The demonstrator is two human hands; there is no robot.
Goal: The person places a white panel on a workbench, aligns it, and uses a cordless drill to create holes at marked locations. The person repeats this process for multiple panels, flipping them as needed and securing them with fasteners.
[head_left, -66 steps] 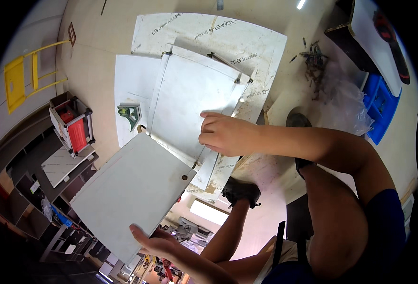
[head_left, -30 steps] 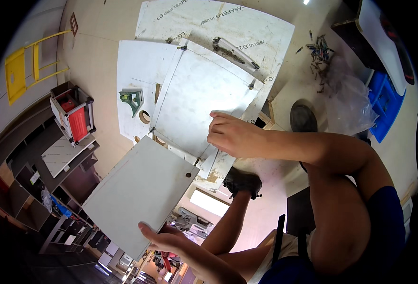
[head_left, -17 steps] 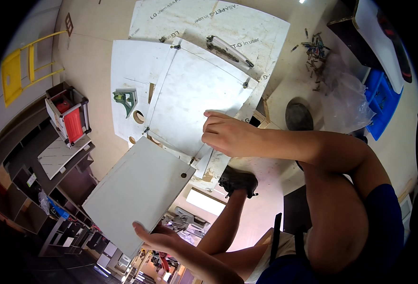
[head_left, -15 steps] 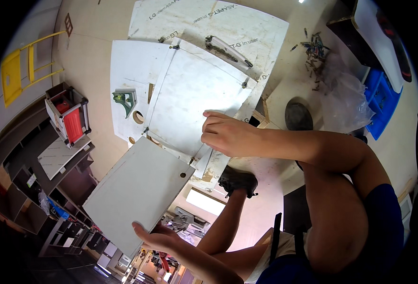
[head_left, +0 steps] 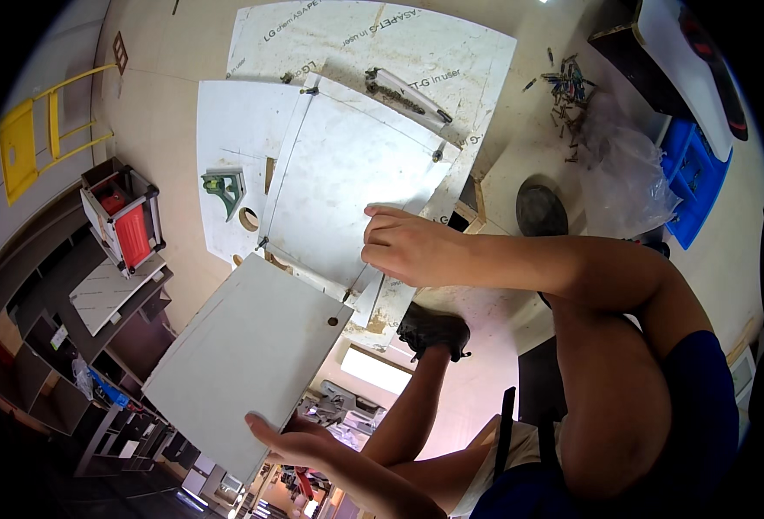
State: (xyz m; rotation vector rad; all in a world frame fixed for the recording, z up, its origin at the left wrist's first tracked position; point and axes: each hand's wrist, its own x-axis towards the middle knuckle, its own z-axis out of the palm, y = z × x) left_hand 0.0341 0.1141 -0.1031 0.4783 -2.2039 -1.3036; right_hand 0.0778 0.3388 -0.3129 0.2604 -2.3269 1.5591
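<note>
My left hand [head_left: 291, 445] grips the lower right edge of a flat grey panel [head_left: 243, 372], thumb on its upper face, the other fingers mostly hidden underneath. One small dark round hole shows near the panel's right corner. Its far end meets the near corner of a white board [head_left: 347, 164], which has pencil lines along its edges and a dark fitting near each corner. My right hand [head_left: 408, 246] is closed with curled fingers at the white board's right edge, seemingly gripping it; the fingertips are partly hidden.
Under the white board lie larger white sheets [head_left: 468, 52]; a green-handled tool [head_left: 222, 190] rests on one. To the right are a heap of screws [head_left: 568, 86], a clear plastic bag [head_left: 629, 177] and a blue tray [head_left: 693, 186]. A red-and-grey toolbox [head_left: 131, 225] stands left, near dark cabinets.
The grey panel has shifted slightly left and down at its near end, with my left hand still on it. My right hand keeps its place at the white board's edge. The view has shifted a little.
</note>
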